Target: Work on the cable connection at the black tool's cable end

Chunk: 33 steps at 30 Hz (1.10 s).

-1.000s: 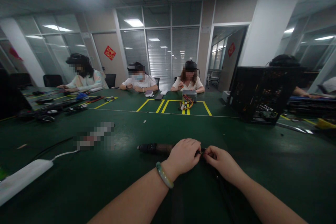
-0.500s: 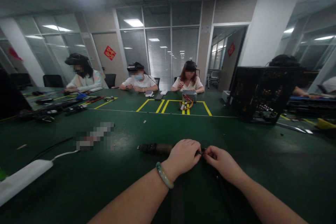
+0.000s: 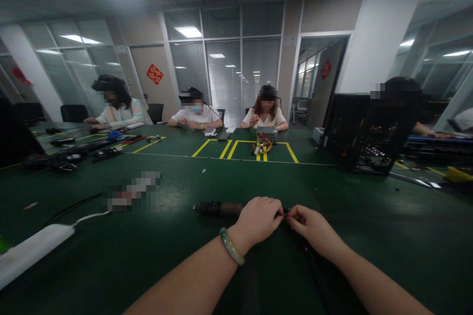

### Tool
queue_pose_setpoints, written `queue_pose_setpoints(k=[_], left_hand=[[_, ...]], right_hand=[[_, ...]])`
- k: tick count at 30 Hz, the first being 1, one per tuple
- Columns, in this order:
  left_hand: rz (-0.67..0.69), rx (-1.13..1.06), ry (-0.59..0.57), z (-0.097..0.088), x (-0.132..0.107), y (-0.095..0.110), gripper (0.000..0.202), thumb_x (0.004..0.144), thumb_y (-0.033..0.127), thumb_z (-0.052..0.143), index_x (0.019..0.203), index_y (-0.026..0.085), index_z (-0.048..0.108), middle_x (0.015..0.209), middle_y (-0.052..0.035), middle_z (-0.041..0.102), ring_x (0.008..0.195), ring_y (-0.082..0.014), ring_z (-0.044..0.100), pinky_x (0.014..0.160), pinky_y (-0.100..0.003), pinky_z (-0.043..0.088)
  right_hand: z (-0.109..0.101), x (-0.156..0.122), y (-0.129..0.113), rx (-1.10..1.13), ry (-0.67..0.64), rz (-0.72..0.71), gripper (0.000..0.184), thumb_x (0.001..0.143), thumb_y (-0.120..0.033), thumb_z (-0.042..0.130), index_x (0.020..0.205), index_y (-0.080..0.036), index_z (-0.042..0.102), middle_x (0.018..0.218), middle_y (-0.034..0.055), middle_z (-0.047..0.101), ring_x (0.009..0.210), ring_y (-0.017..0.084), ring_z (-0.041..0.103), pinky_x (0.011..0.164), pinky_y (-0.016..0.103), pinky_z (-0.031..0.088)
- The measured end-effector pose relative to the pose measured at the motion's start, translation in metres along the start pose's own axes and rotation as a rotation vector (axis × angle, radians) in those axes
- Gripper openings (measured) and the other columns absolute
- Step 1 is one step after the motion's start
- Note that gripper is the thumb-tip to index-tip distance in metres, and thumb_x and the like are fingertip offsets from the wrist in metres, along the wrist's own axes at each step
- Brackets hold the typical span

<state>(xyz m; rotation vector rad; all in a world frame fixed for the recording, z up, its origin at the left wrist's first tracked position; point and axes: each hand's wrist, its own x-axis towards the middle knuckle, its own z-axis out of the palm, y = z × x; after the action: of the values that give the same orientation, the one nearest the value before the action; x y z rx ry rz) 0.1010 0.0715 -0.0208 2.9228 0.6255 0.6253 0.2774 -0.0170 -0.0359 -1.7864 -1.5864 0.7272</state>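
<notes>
An electric screwdriver lies on the green table mat, its bit end pointing left. My left hand, with a green bangle on its wrist, is closed over the screwdriver's rear end and hides that part. Close against it, my right hand is closed in a pinch at a small dark piece by the rear of the tool. A dark cable runs from below the right hand toward the near edge. The fingers mostly cover the spot where cable and tool come together.
A white power strip lies at the left with a cord. Ahead, a power supply with coloured wires sits by yellow tape lines. A black computer case stands at the right. Several people sit around the table. Black cables lie far left.
My hands stay at almost the same spot, with only slight finger movement. The person at the far left has stretched a hand out toward the left.
</notes>
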Motion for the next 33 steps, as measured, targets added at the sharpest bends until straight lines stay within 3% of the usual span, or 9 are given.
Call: queue_pose_setpoints(k=[16,25,33], left_hand=[[-0.011,-0.020,-0.016,-0.0024,0.0003,0.0009,0.009,0.088,0.026,0.057,0.093,0.019,0.058,0.092,-0.0027,0.063,0.090,-0.0194,0.059,0.083,-0.034,0.045],[0.009,0.022,-0.017,-0.0049,-0.0004,0.0032,0.010,0.085,0.022,0.057,0.094,0.019,0.057,0.093,-0.0032,0.063,0.091,-0.0196,0.058,0.084,-0.034,0.044],[0.010,0.019,0.001,-0.0023,-0.0004,0.0021,0.008,0.087,0.025,0.057,0.093,0.020,0.056,0.093,-0.0012,0.063,0.089,-0.0188,0.058,0.082,-0.034,0.044]], right_hand=[[-0.0015,-0.0033,-0.0060,-0.004,0.022,-0.025,0.016,0.087,-0.033,0.053,0.087,-0.021,0.063,0.083,0.0009,0.068,0.074,0.017,0.062,0.063,0.026,0.044],[0.0027,0.0016,0.0036,-0.023,0.042,-0.041,0.016,0.087,-0.033,0.053,0.086,-0.020,0.062,0.079,0.0005,0.067,0.072,0.016,0.061,0.060,0.025,0.042],[-0.0018,-0.0030,-0.0053,-0.037,0.018,-0.008,0.016,0.088,-0.034,0.053,0.088,-0.022,0.063,0.085,0.0010,0.069,0.074,0.017,0.062,0.062,0.025,0.043]])
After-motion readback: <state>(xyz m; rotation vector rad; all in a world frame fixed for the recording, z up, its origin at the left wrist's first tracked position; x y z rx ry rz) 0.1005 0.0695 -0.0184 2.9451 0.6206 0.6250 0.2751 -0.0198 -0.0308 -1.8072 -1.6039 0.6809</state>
